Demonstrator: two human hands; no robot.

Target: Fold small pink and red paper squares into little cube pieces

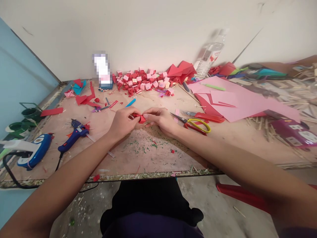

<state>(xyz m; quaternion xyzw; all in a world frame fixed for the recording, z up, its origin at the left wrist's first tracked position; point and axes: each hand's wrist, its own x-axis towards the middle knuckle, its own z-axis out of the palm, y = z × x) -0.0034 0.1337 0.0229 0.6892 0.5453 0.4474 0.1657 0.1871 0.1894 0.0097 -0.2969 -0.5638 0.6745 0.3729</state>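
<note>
Between my two hands, over the middle of the table, is a small folded red paper piece [141, 119]. My left hand [124, 120] pinches it from the left, the fingers partly covering it. From the other side, the thumb and fingers of my right hand [159, 119] close on the same piece. Just right of my right hand lie scissors [198, 125] with yellow and red handles, beside a red-handled cutter knife [208, 116]. Behind my hands rests a blue strip [130, 102]. A heap of small red and pink folded paper cubes [141, 82] lies against the wall.
Pink paper sheets [242, 96] spread at the right, near a clear bottle [210, 54]. At the left lie a blue glue gun [74, 135] with its cord and a blue-and-white device [37, 150]. A lit phone [102, 67] stands at the back. Thin sticks [292, 86] pile up far right.
</note>
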